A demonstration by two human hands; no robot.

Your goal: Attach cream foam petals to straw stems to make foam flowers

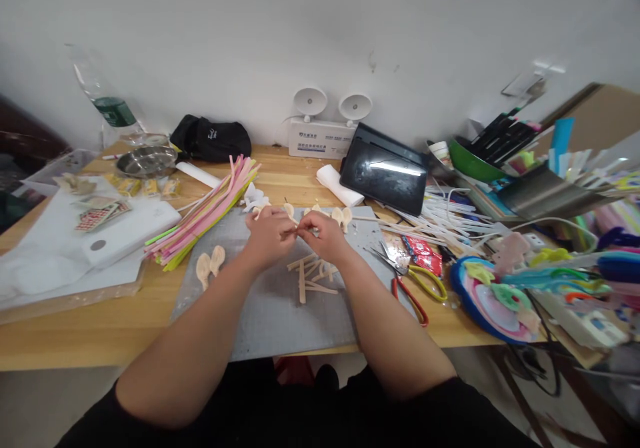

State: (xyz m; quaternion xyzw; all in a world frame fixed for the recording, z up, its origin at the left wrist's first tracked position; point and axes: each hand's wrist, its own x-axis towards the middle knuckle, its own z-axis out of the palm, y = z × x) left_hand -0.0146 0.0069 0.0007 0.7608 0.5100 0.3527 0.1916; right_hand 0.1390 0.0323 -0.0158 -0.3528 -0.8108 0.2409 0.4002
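My left hand (pixel 271 233) and my right hand (pixel 321 233) meet over the grey mat (pixel 280 328), fingertips nearly touching. Both have their fingers pinched together; whatever they hold is too small to make out. Just below them lies a loose pile of pale strips (pixel 313 278). Pale looped pieces (pixel 342 217) rest beside my right hand, and more peek out behind my left. Two other pale spoon-shaped pieces (pixel 210 265) lie at the mat's left side.
Pink and green pipe cleaners (pixel 203 215) lie left of the mat. Yellow-handled pliers (pixel 427 283) and red-handled ones (pixel 411 300) sit at its right edge. Behind are a black tray (pixel 385 171) and an emergency light (pixel 320 138). A blue round tray (pixel 493 301) stands right.
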